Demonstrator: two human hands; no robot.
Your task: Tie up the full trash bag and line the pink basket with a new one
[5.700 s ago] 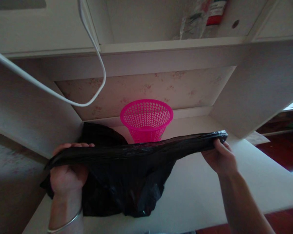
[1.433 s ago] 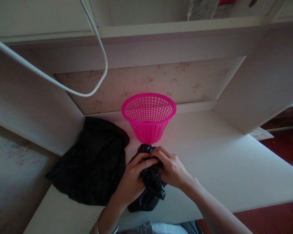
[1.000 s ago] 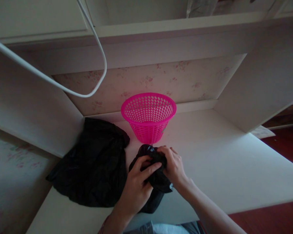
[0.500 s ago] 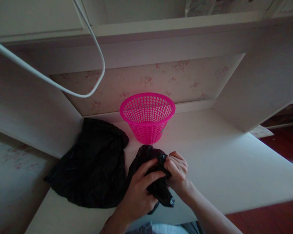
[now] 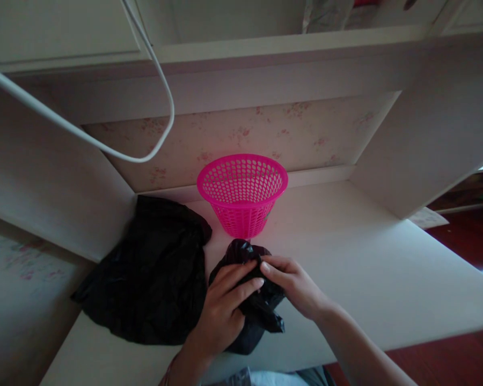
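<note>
1. Head view: both hands meet over a crumpled black bag (image 5: 251, 316) on the white tabletop (image 5: 366, 268), just in front of a pink basket (image 5: 242, 193).
2. The left hand (image 5: 225, 311) is closed on the bag from the left, its fingers (image 5: 241, 279) laid across the top of the bundle.
3. The right hand (image 5: 295, 284) grips the bag from the right, its fingertips touching the left hand's at the top of the wad.
4. The bag sits bunched between the two hands, its lower end reaching the front edge of the tabletop.
5. A second black bag (image 5: 153, 273) lies spread flat to the left, just beside the held one.
6. The basket stands upright near the back wall, apart from both hands.
7. A white cable (image 5: 104, 153) loops down at upper left.
</note>
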